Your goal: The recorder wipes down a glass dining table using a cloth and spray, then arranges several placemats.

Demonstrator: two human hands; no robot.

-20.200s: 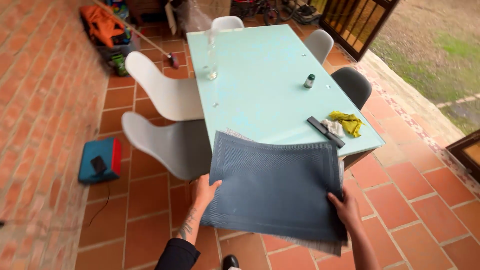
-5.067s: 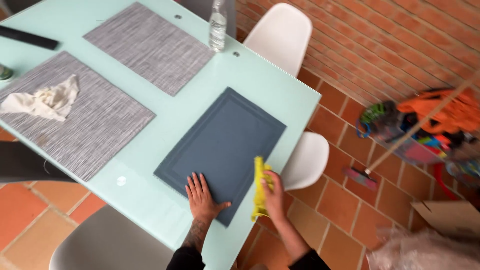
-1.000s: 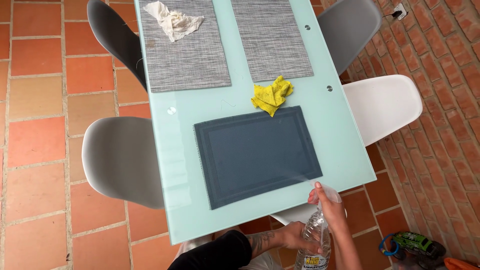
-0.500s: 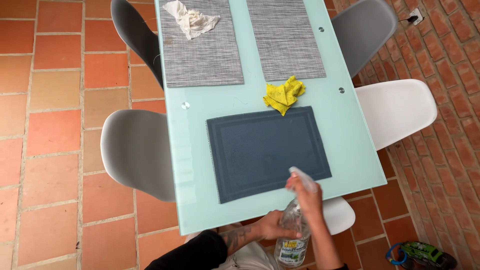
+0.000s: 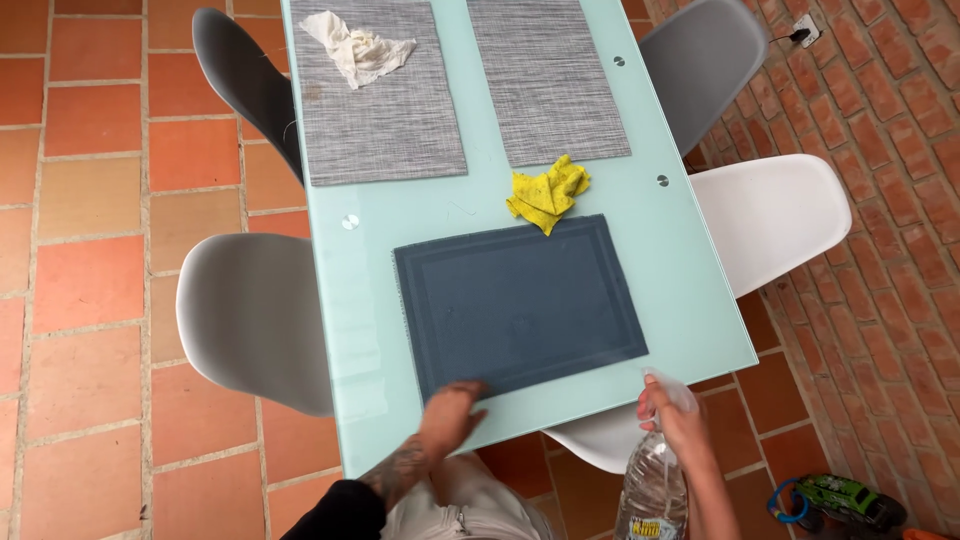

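Where the brick-tile floor (image 5: 90,300) runs along the left, two moulded shell chairs sit tucked against the tabletop (image 5: 690,300): a grey chair (image 5: 250,320) near, a dark chair (image 5: 240,80) far. Tabletop is pale aqua frosted glass, smooth, with round metal fixings showing through.

Far left mat: grey woven placemat (image 5: 380,120), coarse weave, a crumpled white rag (image 5: 355,45) lying on its far end. Beside it to the right, a second grey mat (image 5: 545,80), bare.

Near edge, centre: dark blue placemat (image 5: 515,305), rectangular, stitched border lines, lying flat and slightly skewed to the tabletop edge. Left hand (image 5: 450,415) rests on its near-left corner, fingers spread loosely and flat, blurred; likely pinning the mat so it does not slide. Just beyond the mat's far edge, touching it, a crumpled yellow cloth (image 5: 547,192), soft and pitted.

Right of that, off the near-right corner: right hand (image 5: 672,415) wrapped around the neck of a clear plastic spray bottle (image 5: 652,490), finger on the trigger, nozzle aimed toward the blue mat. Bottle ribbed, labelled low down.

Far right: a white chair (image 5: 770,215) and another grey chair (image 5: 700,60), against a brick wall (image 5: 900,150).
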